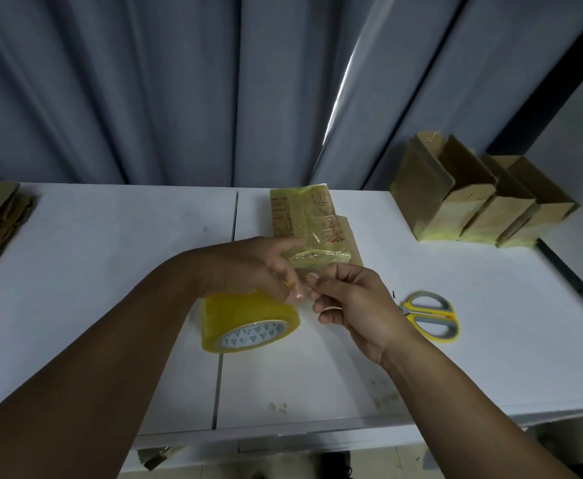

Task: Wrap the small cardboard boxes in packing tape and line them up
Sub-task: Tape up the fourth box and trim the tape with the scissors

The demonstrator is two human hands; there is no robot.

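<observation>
a taped box sat on the table, its near edge meeting both hands. the left hand and right hand each pinched the tape there, above the roll. finished boxes stood far right, scissors nearer.

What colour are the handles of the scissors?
Yellow, with grey inside the loops; the head view shows the scissors best.

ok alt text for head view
Left hand and right hand pinch clear yellowish packing tape between a yellow tape roll and a small taped cardboard box on a white table. Yellow scissors and a row of cardboard boxes sit rightward.
</observation>
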